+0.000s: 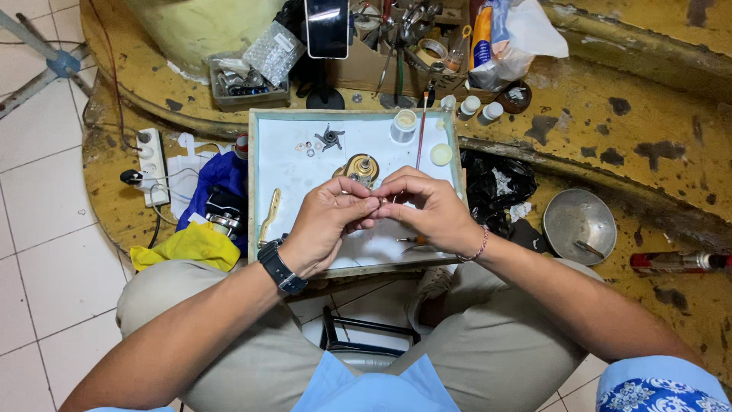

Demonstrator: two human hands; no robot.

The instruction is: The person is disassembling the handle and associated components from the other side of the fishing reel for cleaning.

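Over the white shallow rectangular tray (305, 172), both hands met fingertip to fingertip, left hand (324, 221) and right hand (427, 210) curled nearly closed, pinching something too small to identify. Just behind them on the tray sat a round brass-coloured reel part (358, 165); a dark star-shaped metal piece (329, 137) lay further back.

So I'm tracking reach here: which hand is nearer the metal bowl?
Right. The right hand is over the white tray, left of the metal bowl; the left hand is farther left, fingertips meeting the right's.
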